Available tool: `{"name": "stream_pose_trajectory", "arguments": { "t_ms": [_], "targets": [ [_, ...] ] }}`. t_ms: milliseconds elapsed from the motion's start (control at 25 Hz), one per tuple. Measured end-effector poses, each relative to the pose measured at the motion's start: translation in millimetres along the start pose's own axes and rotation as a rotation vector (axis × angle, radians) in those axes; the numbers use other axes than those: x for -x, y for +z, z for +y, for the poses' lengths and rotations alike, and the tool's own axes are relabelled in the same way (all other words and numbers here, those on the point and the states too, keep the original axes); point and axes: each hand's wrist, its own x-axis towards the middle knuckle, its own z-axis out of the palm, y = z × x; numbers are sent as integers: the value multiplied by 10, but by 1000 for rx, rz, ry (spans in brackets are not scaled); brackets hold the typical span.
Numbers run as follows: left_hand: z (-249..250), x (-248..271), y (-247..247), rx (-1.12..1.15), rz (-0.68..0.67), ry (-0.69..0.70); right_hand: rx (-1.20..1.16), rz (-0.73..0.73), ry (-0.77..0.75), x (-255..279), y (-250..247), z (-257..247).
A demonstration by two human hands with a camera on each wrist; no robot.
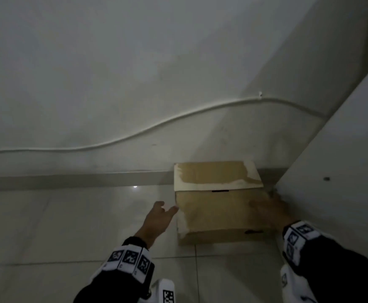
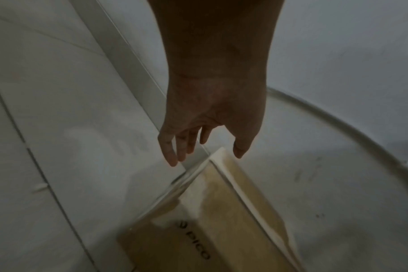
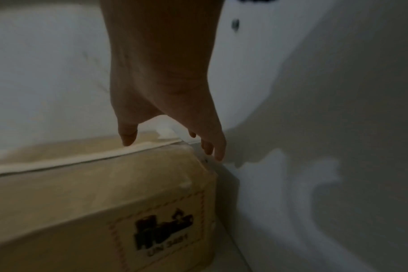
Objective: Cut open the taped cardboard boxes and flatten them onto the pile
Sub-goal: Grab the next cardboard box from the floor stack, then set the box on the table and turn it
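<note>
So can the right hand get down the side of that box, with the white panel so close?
Probably yes. The right hand already has its fingers in the narrow gap between the cardboard box and the white panel, thumb over the top. The gap looks tight, though.

Blurred right hand point(image 1: 270, 209) over cardboard box's point(image 1: 218, 206) right edge

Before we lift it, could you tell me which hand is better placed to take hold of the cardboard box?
Probably the right hand: it already lies on the cardboard box at its right edge, while the left hand hangs open beside the left edge.
</note>
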Motion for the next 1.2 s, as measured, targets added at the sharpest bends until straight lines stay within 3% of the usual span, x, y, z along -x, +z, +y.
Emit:
{"name": "stream_pose_trajectory", "arguments": {
  "t_ms": [80, 200, 400, 600, 880, 1040, 1200],
  "targets": [
    [-253, -361, 299, -34, -89, 4, -17, 10, 57, -348, 91, 189],
    [-381, -457, 509, 73, -210, 16, -140, -63, 79, -332, 114, 274],
    [-198, 40, 219, 139, -235, -14, -283, -34, 50, 97, -89, 124],
    [510, 1298, -581, 135, -118, -37, -352, -46, 55, 1305, -626, -516],
    [1935, 3498, -1837, 211, 53, 90, -486, -30, -21, 3244, -1836, -1884],
    [2866, 4471, -2087, 241, 174, 273, -562, -3, -177, 4062, -2737, -2573],
    [3654, 5170, -1980, 299, 227, 453, -655, 26, -335, 4422, -3868, -2895]
  ]
}}
